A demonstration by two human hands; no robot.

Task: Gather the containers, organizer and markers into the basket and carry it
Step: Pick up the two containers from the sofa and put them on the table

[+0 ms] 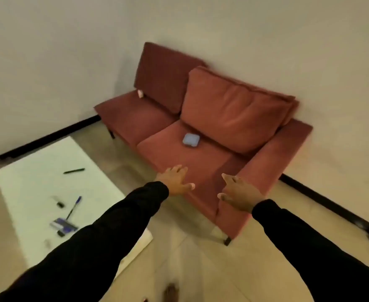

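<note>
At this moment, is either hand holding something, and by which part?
Nothing is held. The left hand and right hand are both open and empty, fingers spread, reaching toward the sofa.

One sofa (201,131), one blue container (191,140), one white table (48,171), two pens (74,171), two hands (176,179).

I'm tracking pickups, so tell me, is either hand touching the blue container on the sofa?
Apart. The head view shows bare red cushion between the blue container and both the left hand and the right hand.

dim warm indoor light; motion blur throughout; wide-angle bending at edges; shadows soft.
</note>
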